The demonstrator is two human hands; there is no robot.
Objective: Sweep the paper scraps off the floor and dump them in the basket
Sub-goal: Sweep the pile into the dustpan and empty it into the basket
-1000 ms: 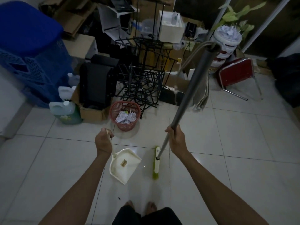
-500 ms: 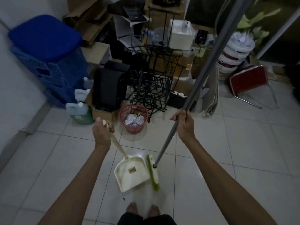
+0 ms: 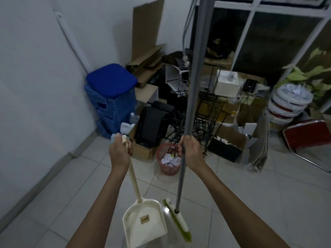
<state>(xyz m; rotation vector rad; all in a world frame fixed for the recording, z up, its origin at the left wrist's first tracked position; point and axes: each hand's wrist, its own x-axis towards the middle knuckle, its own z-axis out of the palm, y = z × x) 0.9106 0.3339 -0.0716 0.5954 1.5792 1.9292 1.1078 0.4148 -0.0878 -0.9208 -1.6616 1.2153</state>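
1. Broom [image 3: 195, 77]: my right hand [image 3: 190, 153] is wrapped round the pole; a swing could snag the wire rack [image 3: 202, 120]
2. Dustpan [image 3: 143, 222]: left hand [image 3: 119, 153] grips the handle top; pan looks empty
3. Basket [image 3: 169, 170]: on the floor ahead, looks light; a nudge may tip it
4. Paper scraps [image 3: 170, 160]: heaped inside the basket, would spill out

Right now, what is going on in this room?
A person stands on a tiled floor with cleaning tools. The left hand grips the dustpan by its handle, and the right hand grips the broom by its pole. The dustpan looks empty. The basket ahead holds crumpled paper, and no scraps show on the floor.
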